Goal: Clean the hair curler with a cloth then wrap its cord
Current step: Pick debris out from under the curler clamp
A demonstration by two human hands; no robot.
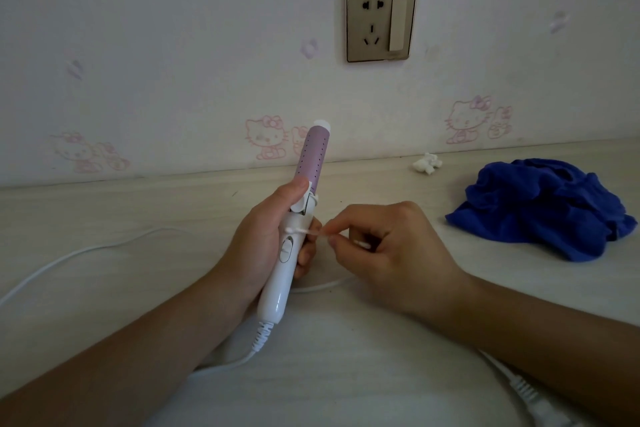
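Two closed grips: left hand (263,239) around curler (294,222), right hand (388,253) pinching swab (304,231); blue cloth (540,208) apart, right.

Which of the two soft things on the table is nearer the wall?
The small white wad, close by the wall; the big blue cloth lies further forward, to its right.

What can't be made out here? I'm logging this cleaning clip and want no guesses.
All in the head view:
- Cord: cut off by the left edge, and the right forearm covers part of it.
- Plug: cut off by the bottom edge and crossed by that forearm.
- Hair curler handle: its far side is hidden by the left hand.
- Cotton swab in the right hand: blurred; any dirt is too small to tell.
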